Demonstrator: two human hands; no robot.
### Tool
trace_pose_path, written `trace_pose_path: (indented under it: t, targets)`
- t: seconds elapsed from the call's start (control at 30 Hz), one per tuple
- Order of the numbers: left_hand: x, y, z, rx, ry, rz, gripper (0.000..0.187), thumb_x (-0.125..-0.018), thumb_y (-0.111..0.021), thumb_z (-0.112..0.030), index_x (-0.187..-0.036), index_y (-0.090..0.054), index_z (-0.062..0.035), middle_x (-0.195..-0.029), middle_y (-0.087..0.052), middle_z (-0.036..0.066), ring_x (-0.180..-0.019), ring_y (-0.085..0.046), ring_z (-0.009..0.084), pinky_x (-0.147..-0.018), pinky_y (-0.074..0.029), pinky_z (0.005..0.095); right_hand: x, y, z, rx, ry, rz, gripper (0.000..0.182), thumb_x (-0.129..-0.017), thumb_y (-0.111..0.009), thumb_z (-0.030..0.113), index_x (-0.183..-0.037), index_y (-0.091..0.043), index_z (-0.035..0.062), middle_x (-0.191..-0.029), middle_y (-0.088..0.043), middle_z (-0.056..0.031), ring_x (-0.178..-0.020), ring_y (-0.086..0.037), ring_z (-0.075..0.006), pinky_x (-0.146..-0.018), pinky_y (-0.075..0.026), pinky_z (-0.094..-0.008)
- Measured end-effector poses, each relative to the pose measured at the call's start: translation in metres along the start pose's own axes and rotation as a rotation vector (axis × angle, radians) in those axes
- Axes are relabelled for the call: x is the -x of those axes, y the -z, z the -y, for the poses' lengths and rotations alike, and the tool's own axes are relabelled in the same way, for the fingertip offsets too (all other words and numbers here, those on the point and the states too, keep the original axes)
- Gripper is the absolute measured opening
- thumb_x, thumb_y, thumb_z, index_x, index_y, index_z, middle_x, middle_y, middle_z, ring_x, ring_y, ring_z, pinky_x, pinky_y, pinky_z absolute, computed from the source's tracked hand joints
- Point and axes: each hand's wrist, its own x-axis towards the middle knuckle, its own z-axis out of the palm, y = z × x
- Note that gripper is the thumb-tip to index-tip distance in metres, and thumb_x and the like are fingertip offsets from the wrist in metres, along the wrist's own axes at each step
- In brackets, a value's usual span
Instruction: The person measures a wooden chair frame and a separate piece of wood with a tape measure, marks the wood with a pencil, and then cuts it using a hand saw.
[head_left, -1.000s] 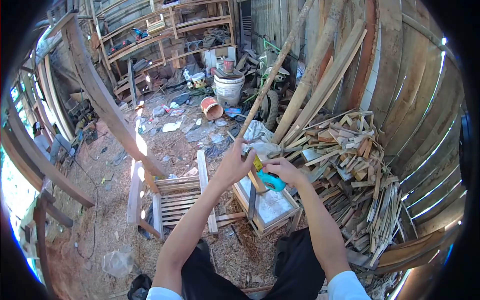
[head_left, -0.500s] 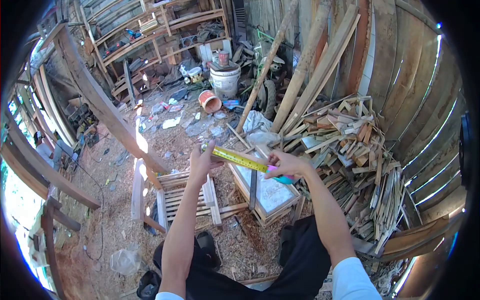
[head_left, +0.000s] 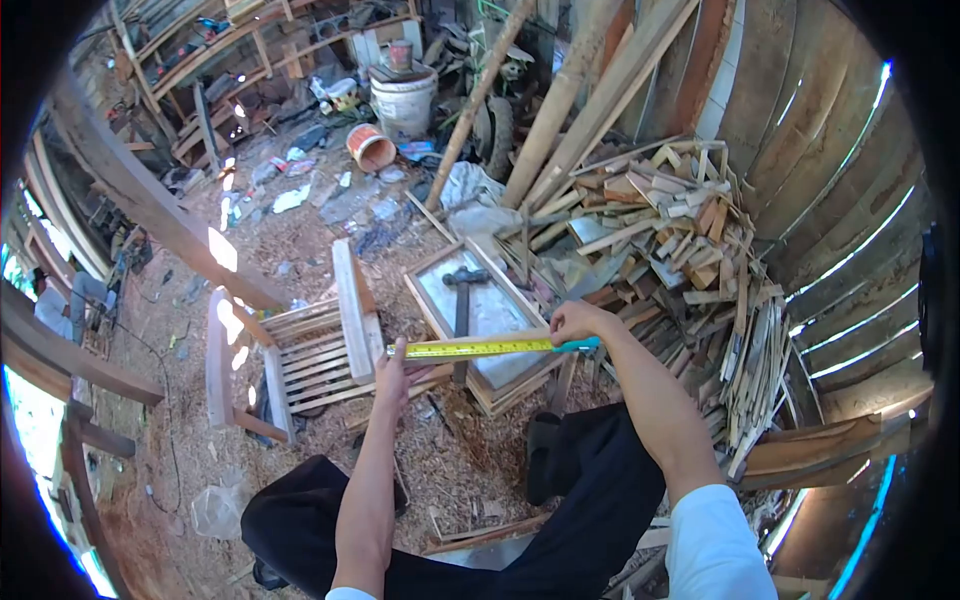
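Note:
A yellow tape measure [head_left: 475,349] is drawn out between my hands, running nearly level along what looks like a narrow wooden strip. My left hand [head_left: 392,374] pinches its left end. At the other end my right hand [head_left: 582,321] closes on the tape beside a teal part [head_left: 578,344], probably the case, mostly hidden by the fingers. Just beyond the tape, a hammer [head_left: 463,290] lies on the pale top of a wood-framed box [head_left: 428,300]. A slatted wooden frame [head_left: 318,372] stands left of the box, near my left hand.
Scrap wood [head_left: 690,215] is heaped on the right, with leaning poles [head_left: 560,110] behind it. A white bucket [head_left: 403,105] and a tipped orange bucket [head_left: 371,148] are farther back. A wooden beam [head_left: 150,200] slants across the left. Another person [head_left: 52,305] sits at far left.
The tape has come down closer to my body and turned from slanting to nearly level. My view has tilted down, and the hammer's head now shows. My left knee has moved outward.

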Motion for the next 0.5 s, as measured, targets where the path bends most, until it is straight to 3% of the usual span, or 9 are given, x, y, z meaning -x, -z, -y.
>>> trace_pose_path:
  t: [0.03, 0.13, 0.23, 0.4, 0.47, 0.5]
  targets:
    - [-0.008, 0.007, 0.006, 0.05, 0.001, 0.045, 0.052, -0.095, -0.055, -0.035, -0.118, -0.04, 0.0083, -0.108, -0.059, 0.027, -0.097, -0.064, 0.0401, -0.081, -0.058, 0.0496, -0.005, -0.002, -0.004, -0.011, -0.016, 0.011, 0.034, -0.062, -0.076, 0.026, -0.089, -0.071, 0.0056, -0.081, -0.069, -0.0094, -0.078, -0.065, -0.0214, -0.071, -0.051, -0.0329]
    - [-0.01, 0.016, 0.013, 0.01, 0.05, 0.045, 0.066, -0.093, -0.056, -0.041, -0.129, -0.029, 0.0084, -0.116, -0.053, 0.028, -0.103, -0.061, 0.0414, -0.085, -0.056, 0.0489, -0.01, -0.001, -0.01, -0.055, -0.037, -0.063, 0.035, -0.057, -0.078, 0.029, -0.086, -0.074, 0.0088, -0.086, -0.071, -0.0113, -0.08, -0.067, -0.0246, -0.074, -0.053, -0.0343]
    - [-0.018, 0.026, 0.02, 0.018, 0.058, 0.047, 0.071, -0.091, -0.058, -0.044, -0.129, -0.028, 0.0083, -0.117, -0.052, 0.028, -0.106, -0.059, 0.0411, -0.086, -0.056, 0.0491, -0.012, 0.004, -0.017, -0.086, -0.072, -0.123, 0.036, -0.058, -0.077, 0.03, -0.089, -0.074, 0.0113, -0.089, -0.071, -0.0119, -0.083, -0.067, -0.0276, -0.077, -0.053, -0.036]
    - [-0.018, 0.025, 0.022, 0.035, 0.071, 0.022, 0.073, -0.089, -0.061, -0.045, -0.128, -0.029, 0.0074, -0.117, -0.052, 0.027, -0.105, -0.059, 0.0398, -0.088, -0.055, 0.0491, -0.001, 0.006, -0.031, 0.022, -0.293, -0.192, 0.038, -0.06, -0.074, 0.033, -0.092, -0.073, 0.0137, -0.097, -0.07, -0.0106, -0.091, -0.066, -0.0281, -0.081, -0.053, -0.0416]
    - [-0.013, 0.018, 0.019, -0.004, 0.044, -0.001, 0.058, -0.094, -0.055, -0.04, -0.122, -0.033, 0.0056, -0.116, -0.055, 0.024, -0.107, -0.059, 0.036, -0.093, -0.053, 0.0479, 0.004, 0.009, -0.03, 0.022, -0.322, -0.39, 0.042, -0.062, -0.074, 0.034, -0.098, -0.071, 0.0113, -0.099, -0.069, -0.013, -0.098, -0.064, -0.0314, -0.085, -0.051, -0.0427]
    - [-0.015, 0.021, 0.024, 0.035, 0.061, -0.035, 0.057, -0.093, -0.057, -0.038, -0.123, -0.033, 0.0039, -0.114, -0.055, 0.023, -0.105, -0.06, 0.0358, -0.09, -0.055, 0.048, 0.003, 0.007, -0.03, 0.026, -0.323, -0.382, 0.042, -0.062, -0.074, 0.034, -0.098, -0.071, 0.0113, -0.099, -0.069, -0.013, -0.098, -0.064, -0.0314, -0.085, -0.051, -0.0427]
